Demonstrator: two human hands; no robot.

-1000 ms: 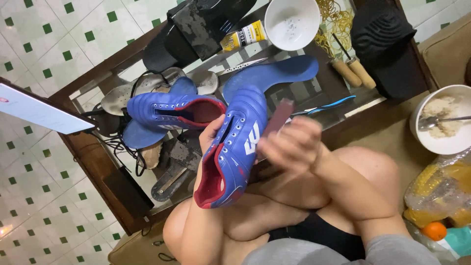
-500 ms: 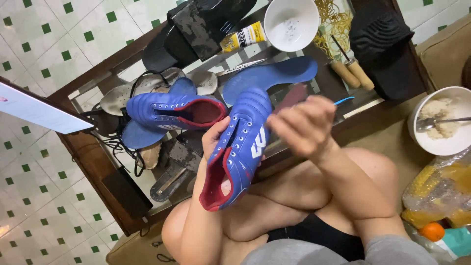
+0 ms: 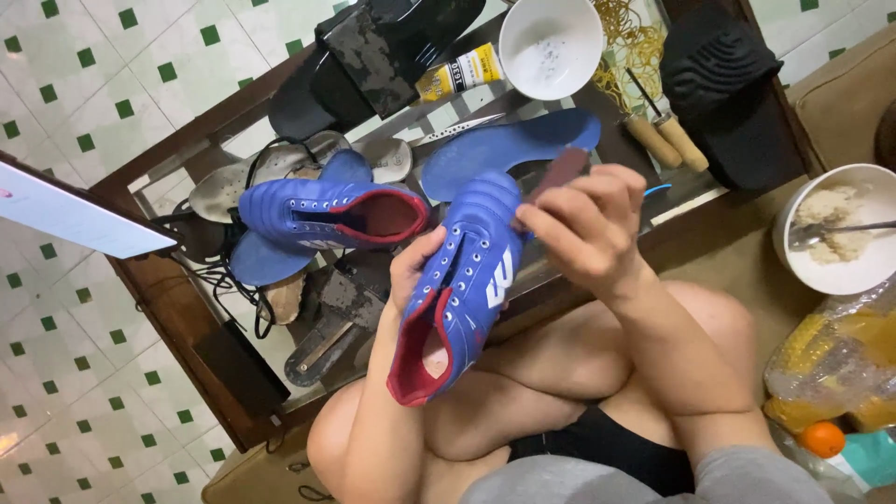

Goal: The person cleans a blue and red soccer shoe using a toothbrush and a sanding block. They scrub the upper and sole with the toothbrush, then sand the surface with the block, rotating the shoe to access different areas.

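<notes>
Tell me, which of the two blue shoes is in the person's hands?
The nearer blue shoe, gripped by the left hand with the right hand at its toe. The other shoe lies untouched on the table.

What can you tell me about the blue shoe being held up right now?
The blue shoe is a smooth, leather-like football boot with stitched ribs over the toe, empty white eyelets, a white side mark and a red collar and lining. It is tilted, toe away, over the knees. The left hand grips its side; the right hand pinches near its toe.

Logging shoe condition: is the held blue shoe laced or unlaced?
Unlaced: the blue shoe in the left hand shows bare eyelet rows, no lace threaded.
</notes>
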